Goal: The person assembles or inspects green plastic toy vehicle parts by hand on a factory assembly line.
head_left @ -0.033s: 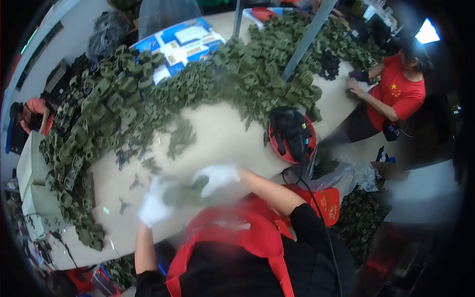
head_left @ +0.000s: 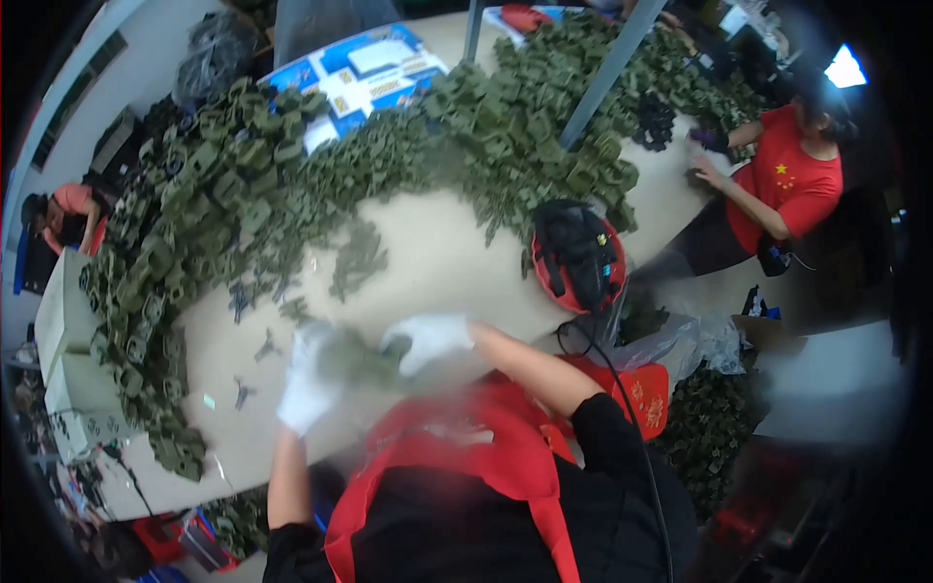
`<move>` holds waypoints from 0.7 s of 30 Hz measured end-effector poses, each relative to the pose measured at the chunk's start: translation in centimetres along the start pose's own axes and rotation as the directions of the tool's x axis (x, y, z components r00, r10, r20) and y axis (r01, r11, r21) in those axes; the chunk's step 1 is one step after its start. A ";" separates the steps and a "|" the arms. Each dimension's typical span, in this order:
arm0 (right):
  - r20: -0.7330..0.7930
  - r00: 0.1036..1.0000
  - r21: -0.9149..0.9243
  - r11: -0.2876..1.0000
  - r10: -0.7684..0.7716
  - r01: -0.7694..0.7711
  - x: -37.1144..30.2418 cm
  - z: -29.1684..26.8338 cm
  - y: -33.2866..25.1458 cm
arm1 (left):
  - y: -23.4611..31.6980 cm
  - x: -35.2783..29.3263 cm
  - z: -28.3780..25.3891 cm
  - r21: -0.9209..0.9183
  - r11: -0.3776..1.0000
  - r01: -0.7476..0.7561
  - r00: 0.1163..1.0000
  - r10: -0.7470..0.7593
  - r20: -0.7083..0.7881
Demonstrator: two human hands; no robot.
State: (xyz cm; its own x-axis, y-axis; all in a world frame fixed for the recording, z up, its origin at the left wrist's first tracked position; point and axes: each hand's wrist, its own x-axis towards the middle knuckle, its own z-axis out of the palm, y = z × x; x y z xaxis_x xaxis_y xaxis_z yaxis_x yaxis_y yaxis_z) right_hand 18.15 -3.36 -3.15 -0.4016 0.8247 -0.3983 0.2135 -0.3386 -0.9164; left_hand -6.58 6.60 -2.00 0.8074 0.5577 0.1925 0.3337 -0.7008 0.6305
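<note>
White gloves cover both hands, which meet above the near side of the table. Between them is an olive-green moulded part (head_left: 358, 361), blurred, so its exact kind does not show. My left hand (head_left: 311, 379) grips its left end. At its right end my right hand (head_left: 434, 343) curls its fingers around the edge. Just left of my left hand, small dark three-armed pieces (head_left: 266, 346) lie on the pale tabletop (head_left: 437, 257). Farther off, a small group of thin green pieces (head_left: 359, 257) lies apart from the large heap.
A long heap of green parts (head_left: 224, 185) curves along the table's far and left sides. A red-and-black bag (head_left: 575, 257) with a cable sits at the right edge. A grey post (head_left: 612, 73) rises behind. At right, a co-worker in a red shirt (head_left: 792, 175) handles parts.
Both hands stay on the green part, which has turned or shifted slightly between them. The co-worker's hands at right have moved a little. The whole view has shifted slightly.
</note>
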 end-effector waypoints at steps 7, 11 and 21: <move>-0.552 0.826 -0.224 0.974 -0.119 -0.010 2.2 3.0 5.3 | 3.4 2.3 10.0 -0.818 0.397 0.417 0.774 -0.627 0.091; -0.419 0.908 0.034 0.999 0.002 0.014 1.3 2.3 6.2 | 4.4 3.0 9.2 -0.815 0.315 0.487 0.742 -0.641 0.195; -0.214 0.969 -0.114 0.983 0.119 -0.146 2.6 1.6 7.4 | 2.5 0.0 11.1 -0.899 0.090 0.429 0.717 -0.639 0.278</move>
State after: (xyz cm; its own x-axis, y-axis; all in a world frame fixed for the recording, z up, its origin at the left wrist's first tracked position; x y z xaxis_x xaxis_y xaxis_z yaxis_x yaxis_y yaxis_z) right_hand 17.29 -4.41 -11.05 -0.1731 0.8562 -0.4868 0.3701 -0.4015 -0.8378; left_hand -0.31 -0.08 -8.81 0.5013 0.7240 -0.4739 -0.0607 0.5758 0.8153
